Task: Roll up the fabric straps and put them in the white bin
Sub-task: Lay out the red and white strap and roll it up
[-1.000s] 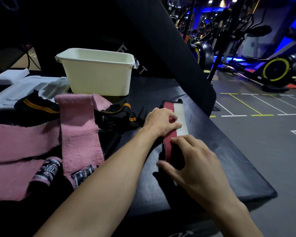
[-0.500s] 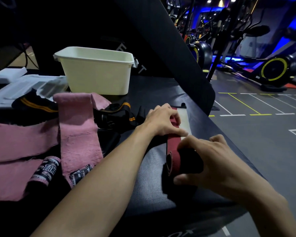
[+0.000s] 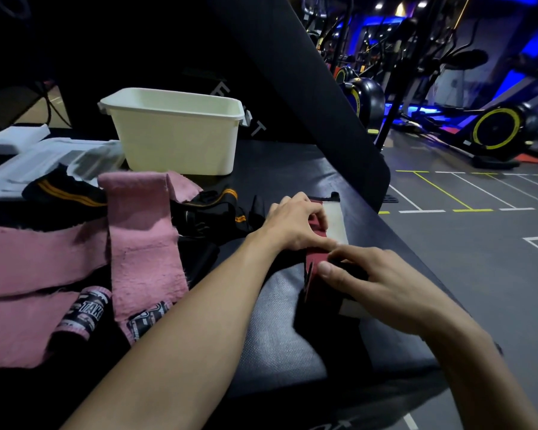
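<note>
Hands meet over red strap lying on black counter, right of center. Left hand presses fingers down on the flat far stretch of strap, next to its white end patch. Right hand curls round the rolled near part w/ thumb on the red edge; roll stands partly wound. White bin sits far left on counter, well apart from strap. Pink straps & black straps w/ orange stripes lie unrolled at left, btwn bin and near edge.
</note>
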{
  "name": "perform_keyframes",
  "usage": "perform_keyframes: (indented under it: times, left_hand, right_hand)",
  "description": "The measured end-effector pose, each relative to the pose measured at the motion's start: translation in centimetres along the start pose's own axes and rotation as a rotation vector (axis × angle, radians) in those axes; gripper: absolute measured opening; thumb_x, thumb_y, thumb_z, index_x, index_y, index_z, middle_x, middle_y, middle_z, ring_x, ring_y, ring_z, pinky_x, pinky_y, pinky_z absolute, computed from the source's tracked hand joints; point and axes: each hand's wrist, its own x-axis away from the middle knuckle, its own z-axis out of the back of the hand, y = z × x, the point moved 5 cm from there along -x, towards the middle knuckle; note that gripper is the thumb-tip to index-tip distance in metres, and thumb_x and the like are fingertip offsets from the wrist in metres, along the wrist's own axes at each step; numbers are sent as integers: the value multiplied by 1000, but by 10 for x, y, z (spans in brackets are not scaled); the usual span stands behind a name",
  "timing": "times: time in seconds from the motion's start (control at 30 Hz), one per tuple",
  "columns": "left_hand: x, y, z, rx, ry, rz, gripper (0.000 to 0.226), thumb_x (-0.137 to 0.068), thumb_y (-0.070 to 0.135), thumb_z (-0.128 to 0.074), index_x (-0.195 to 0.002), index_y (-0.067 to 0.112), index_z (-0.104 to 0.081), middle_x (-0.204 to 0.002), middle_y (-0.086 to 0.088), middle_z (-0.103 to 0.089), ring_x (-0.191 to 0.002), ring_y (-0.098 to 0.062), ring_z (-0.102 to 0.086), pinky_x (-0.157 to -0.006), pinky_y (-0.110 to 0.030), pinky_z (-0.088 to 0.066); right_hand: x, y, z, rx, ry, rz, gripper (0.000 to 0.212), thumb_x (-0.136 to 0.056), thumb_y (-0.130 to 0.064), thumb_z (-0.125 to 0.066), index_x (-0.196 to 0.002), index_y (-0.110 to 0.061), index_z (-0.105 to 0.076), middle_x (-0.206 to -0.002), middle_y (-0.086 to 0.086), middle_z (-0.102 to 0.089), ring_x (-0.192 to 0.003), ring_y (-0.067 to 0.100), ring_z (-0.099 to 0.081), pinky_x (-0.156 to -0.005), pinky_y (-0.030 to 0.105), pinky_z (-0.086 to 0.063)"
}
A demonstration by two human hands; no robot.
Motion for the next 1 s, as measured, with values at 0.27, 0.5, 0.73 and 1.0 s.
perform_keyframes:
  times: [0.27, 0.5, 0.73, 1.0]
  left_hand:
    - [1, 2, 0, 24, 37, -20, 38, -69, 63, -82, -94, 37, -70, -109, 11, -50, -110, -14, -46, -97, -34, -29]
    - [-1, 6, 1, 58, 55, -34, 31, -76, 52, -81, -102, 37, -71, -113, 11, -53, -111, -15, -51, -95, -32, -26]
    - [-3, 2, 0, 216, 58, -10, 30, -70, 44, -90, -92, 31, -75, -97, 13, -59, -98, -9, -63, -103, -44, -48]
    - [-5, -3, 2, 52, 100, 73, 49, -69, 66, -82, -105, 35, -70, -112, 8, -57, -110, -15, -57, -102, -40, -36]
  right_hand:
    - [-10, 3, -8, 1, 92, 33, 50, -94, -73, -32, -80, -37, -62, -88, -31, -58, -86, 0, -57, -76, 25, -39]
    - [-13, 12, -4, -51, 156, 12, 50, -96, -69, -36, -108, -34, -69, -84, -14, -71, -82, 7, -64, -77, 35, -50]
    - [-20, 12, -3, -44, 64, -41, 35, -96, -63, -43, -67, -52, -59, -58, -17, -57, -59, 6, -51, -57, 29, -35]
    - [-26, 4, -3, -1, 125, -48, 46, -99, -51, -49, -56, -63, -57, -75, -26, -59, -74, 3, -55, -64, 22, -33]
